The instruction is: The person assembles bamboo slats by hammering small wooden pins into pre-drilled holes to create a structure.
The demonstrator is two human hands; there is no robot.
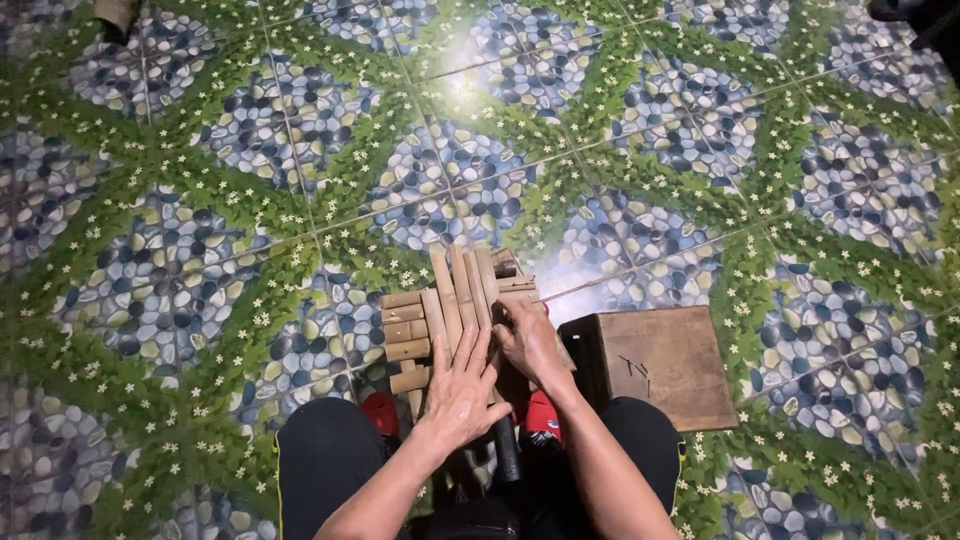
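A small frame of bamboo slats (440,305) stands on the tiled floor between my knees. Horizontal pieces stick out to its left and several flat slats lie lengthwise on top. My left hand (462,385) lies flat, fingers spread, on the near ends of the top slats. My right hand (530,340) curls over the right side of the frame, with its fingers around a slat there. Both forearms reach in from the bottom edge.
A brown wooden block or low stool (665,365) sits just right of the frame. Red footwear (380,410) shows beside my dark trousers (325,465). The floor is glossy tile (200,200) printed with pebbles and green leaves.
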